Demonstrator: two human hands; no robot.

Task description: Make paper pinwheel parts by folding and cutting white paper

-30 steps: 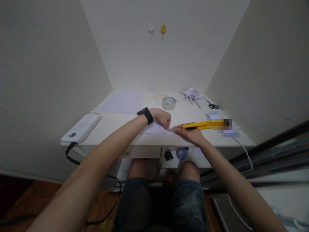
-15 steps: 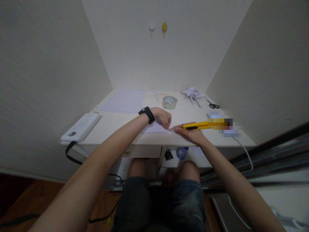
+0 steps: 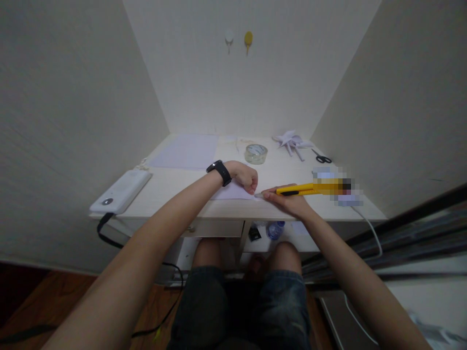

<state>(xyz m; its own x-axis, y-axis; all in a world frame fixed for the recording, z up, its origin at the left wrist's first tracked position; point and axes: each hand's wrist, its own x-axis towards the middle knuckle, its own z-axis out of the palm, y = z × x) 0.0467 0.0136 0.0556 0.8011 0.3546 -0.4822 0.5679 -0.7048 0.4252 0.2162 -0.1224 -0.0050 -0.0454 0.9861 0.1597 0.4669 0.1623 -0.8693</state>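
My left hand [image 3: 246,176], with a dark watch at the wrist, is closed, its curled fingers on the right end of a white sheet of paper [image 3: 229,193] near the desk's front edge. Part of that sheet is hidden under the hand and forearm. In my right hand [image 3: 288,200] is a yellow utility knife [image 3: 301,188], its handle pointing right. The blade points left and its tip is close to my left fingertips, at the paper's right end. Whether the blade touches the paper is too small to tell.
Behind my hands stand a roll of clear tape [image 3: 256,153] and a folded paper shape [image 3: 292,141]. Scissors [image 3: 321,157] lie at the right. A larger sheet [image 3: 186,151] is at the back left, a white power bank-like device [image 3: 122,191] at the left edge.
The view has shifted very slightly. My left hand is a touch further left, while the knife and my right hand keep nearly the same position.
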